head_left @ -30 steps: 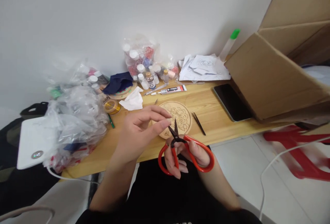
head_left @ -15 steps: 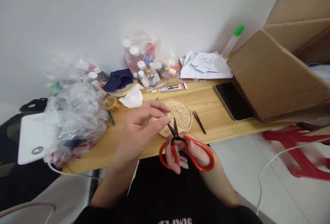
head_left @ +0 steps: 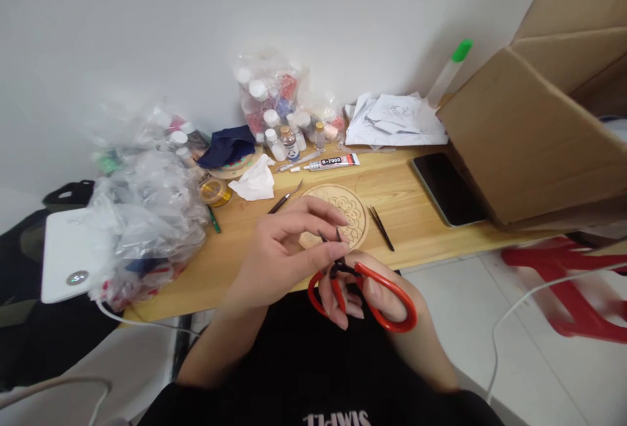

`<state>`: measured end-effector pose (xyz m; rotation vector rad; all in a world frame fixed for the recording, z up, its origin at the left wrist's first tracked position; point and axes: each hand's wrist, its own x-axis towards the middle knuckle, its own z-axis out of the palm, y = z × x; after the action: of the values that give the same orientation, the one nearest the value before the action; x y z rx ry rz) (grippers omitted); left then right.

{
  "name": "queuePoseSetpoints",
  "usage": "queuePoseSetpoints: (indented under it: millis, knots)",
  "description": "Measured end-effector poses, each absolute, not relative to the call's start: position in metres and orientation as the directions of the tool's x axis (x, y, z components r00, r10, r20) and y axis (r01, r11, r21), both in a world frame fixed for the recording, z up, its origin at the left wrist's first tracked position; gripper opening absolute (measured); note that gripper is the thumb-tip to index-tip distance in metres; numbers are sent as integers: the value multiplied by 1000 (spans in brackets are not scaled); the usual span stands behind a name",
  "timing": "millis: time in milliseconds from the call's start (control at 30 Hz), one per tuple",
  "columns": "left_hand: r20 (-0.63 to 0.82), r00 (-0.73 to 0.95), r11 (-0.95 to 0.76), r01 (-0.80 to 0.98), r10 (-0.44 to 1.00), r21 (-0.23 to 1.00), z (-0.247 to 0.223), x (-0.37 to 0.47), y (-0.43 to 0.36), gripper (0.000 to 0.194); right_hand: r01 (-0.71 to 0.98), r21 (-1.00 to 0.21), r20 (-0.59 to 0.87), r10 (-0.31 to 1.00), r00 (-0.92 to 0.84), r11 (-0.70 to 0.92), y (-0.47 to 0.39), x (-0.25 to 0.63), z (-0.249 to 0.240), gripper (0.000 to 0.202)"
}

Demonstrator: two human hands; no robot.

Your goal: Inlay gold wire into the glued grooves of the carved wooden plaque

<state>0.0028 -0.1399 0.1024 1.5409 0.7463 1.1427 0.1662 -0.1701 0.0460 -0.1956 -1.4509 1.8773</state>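
My right hand (head_left: 379,295) grips scissors (head_left: 382,276) with red loop handles and short dark blades, fingers through the loops. The blades stand apart, their tips pointing away from me. My left hand (head_left: 281,253) is at the blades, thumb and fingertips pinched together; anything between them is too small to make out. Below and behind the hands lies a round wooden disc (head_left: 355,213) with a carved flower pattern, partly covered by my left hand. Dark tweezers (head_left: 382,229) lie right of the disc, and a thin pointed craft tool (head_left: 285,198) to its left.
A glue tube (head_left: 333,163), small bottles (head_left: 290,145) and papers (head_left: 396,119) line the back. Plastic bags (head_left: 151,204), a gold spool (head_left: 215,192) and white tissue (head_left: 255,179) are at left. A phone (head_left: 448,191) lies by a cardboard box (head_left: 533,138); a red stool (head_left: 573,308) stands beyond.
My left hand has moved right and down, its fingertips now over the scissor blades near the pivot. The thin craft tool shows more fully. The view has shifted slightly.
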Motion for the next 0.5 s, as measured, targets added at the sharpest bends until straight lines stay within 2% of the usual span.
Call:
queuePoseSetpoints:
  millis: [200, 300, 500]
  knots:
    - [290, 404, -260, -130, 867, 957, 103, 1, -138, 2, -412, -911, 306, 671, -676, 0, -172, 170, 56, 44]
    - [325, 451, -288, -150, 831, 946, 101, -1, -137, 11, -359, -933, 279, 667, -691, 18, -173, 171, 58, 49]
    - [350, 494, -353, -91, 796, 931, 107, -5, -140, 11, -294, -922, 382, 710, -592, 252, -177, 170, 58, 48]
